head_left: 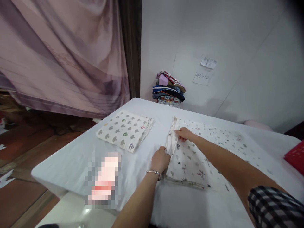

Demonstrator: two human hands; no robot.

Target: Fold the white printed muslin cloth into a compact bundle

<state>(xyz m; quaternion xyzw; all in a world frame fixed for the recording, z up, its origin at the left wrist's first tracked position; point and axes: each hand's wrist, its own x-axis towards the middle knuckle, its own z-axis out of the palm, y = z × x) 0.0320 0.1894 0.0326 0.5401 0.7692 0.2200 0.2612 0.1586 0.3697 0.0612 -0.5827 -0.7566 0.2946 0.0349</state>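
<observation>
A thin white cloth with small printed motifs (190, 161) lies partly folded on the white-covered table, one part spread flat toward the right. My left hand (161, 160), with a bracelet at the wrist, is closed on the near end of its folded left edge. Farther along that same edge, my right hand (184, 134) pinches the fabric between thumb and fingers. Some of the left fingertips are hidden by the cloth. To the left, apart from both hands, rests a folded cloth with grey mushroom prints (124, 129).
The white table (71, 158) stands against a pale wall with paper notes (201, 77). Folded clothes (168, 90) are stacked behind its far edge. A pink curtain (66, 57) hangs at left. A blurred-out item (104, 177) lies near the front edge; something red (295, 156) is at right.
</observation>
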